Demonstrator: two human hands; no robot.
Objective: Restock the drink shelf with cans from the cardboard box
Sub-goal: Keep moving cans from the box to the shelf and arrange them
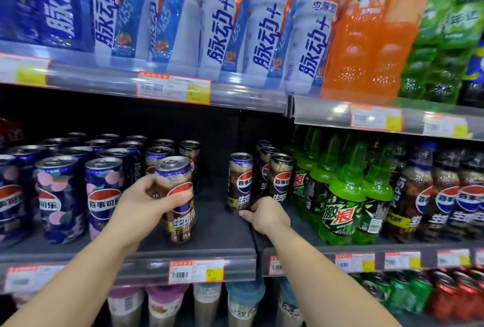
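Your left hand (146,203) grips a brown cola can (178,198) at centre frame, held tilted just above the middle shelf (220,232). Your right hand (264,215) curls around the base of a second brown can (239,182) standing on the shelf, right of centre. Blue cans (61,198) fill the shelf's left side; green bottles (343,195) stand at right. The cardboard box is out of view.

Green soda bottles (343,203), orange bottles (366,38), price tags (174,87), cups (162,305) below.
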